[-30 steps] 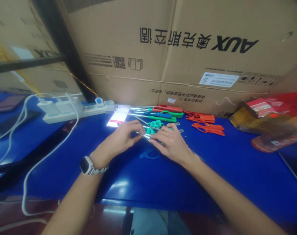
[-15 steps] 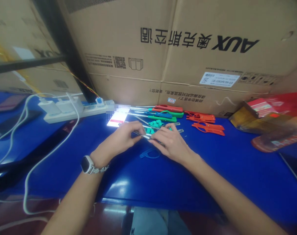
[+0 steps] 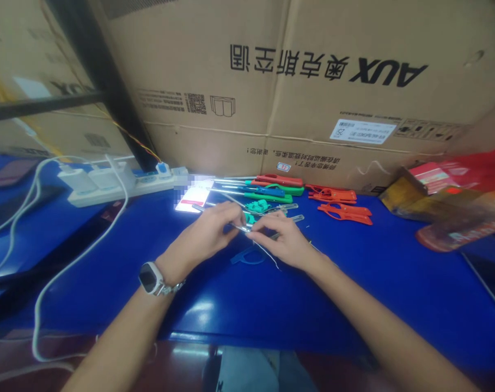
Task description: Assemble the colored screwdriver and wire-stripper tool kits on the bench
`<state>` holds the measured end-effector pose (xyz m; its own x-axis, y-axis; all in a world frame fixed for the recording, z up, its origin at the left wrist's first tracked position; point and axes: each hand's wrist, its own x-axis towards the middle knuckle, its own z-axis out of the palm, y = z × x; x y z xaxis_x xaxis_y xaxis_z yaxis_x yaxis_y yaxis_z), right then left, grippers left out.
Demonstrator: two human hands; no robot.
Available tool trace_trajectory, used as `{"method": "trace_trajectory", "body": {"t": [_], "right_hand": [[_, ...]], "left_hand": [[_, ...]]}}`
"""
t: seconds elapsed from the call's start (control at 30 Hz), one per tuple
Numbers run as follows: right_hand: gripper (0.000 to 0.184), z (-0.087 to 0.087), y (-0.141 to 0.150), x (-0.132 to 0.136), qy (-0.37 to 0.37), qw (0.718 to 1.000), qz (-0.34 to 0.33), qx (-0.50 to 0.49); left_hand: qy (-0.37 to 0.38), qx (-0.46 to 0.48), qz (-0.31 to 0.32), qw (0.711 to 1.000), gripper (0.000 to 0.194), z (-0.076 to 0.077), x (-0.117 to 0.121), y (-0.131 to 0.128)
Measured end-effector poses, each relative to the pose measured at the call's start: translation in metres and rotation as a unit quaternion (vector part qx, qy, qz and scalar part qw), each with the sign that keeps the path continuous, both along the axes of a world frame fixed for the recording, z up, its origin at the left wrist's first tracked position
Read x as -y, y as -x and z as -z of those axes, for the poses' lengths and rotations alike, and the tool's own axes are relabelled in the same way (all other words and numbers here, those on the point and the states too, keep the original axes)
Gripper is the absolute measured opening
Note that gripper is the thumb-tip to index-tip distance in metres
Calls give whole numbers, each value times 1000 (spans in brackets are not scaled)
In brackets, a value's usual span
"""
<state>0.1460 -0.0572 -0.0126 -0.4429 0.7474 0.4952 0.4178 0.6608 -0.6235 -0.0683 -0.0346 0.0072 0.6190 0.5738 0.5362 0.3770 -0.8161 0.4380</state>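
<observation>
My left hand (image 3: 217,226) is closed in a pinch around a thin metal tube (image 3: 243,228), whose end shows between my fingertips. Thumb and fingers of my right hand (image 3: 286,237) press together at that same end. A thin pale wire (image 3: 267,255) trails from between the hands over the blue table. Behind my fingers lie small teal plastic parts (image 3: 258,206) and clear plastic pieces (image 3: 296,218). Farther back are long-necked lighters with metal rods and a red handle (image 3: 277,179), green handles (image 3: 294,190) and a blue handle (image 3: 267,191).
Orange-red handle shells (image 3: 347,214) lie right of the lighters. A blue handle-shaped piece (image 3: 249,257) rests below my hands. At the left stands a power strip (image 3: 143,188) with white cables; a bright phone screen (image 3: 194,198) sits beside it. A large cardboard box (image 3: 304,103) backs the table (image 3: 312,316).
The thin pale wire now shows hanging below my hands. My right fingers have drawn into a tighter pinch at the tube's end. The view has shifted slightly.
</observation>
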Motion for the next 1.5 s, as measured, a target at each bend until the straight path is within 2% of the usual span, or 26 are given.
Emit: {"method": "trace_trajectory", "body": {"t": [0.2, 0.33, 0.5, 0.6, 0.77, 0.97, 1.1, 1.2, 1.27, 1.4, 1.5], "right_hand": [[26, -1, -6, -8, 165, 981, -20, -100], [28, 0, -8, -10, 196, 975, -8, -100], [19, -8, -7, -3, 138, 989, 14, -53], [19, -16, -10, 2, 125, 992, -2, -4], [14, -19, -17, 4, 113, 993, -26, 39], [14, -4, -24, 4, 30, 990, -20, 139], [16, 11, -26, 8, -45, 981, -13, 186], [22, 19, -21, 10, -96, 972, 23, 215], [27, 20, -16, 9, -115, 959, 66, 250], [25, 17, -5, 4, -103, 931, 159, 312], [23, 15, -3, 2, -82, 923, 201, 317]], "left_hand": [[-37, 12, 52, 998, 19, -1, 4, -6], [-30, -4, 48, 998, 14, 1, 4, -6], [55, -74, -3, 996, 9, -1, 4, 0], [79, -98, -38, 991, 9, -5, 7, 4], [107, -138, -113, 978, 8, -6, 27, 10], [84, -116, -157, 977, 11, 15, 57, 3], [50, -127, -181, 974, 18, 30, 65, -5], [27, -136, -190, 972, 23, 32, 59, -9], [18, -153, -191, 969, 26, 30, 48, -11], [25, -197, -147, 969, 25, 26, 12, -9], [28, -199, -89, 975, 25, 28, -10, -2]]}}
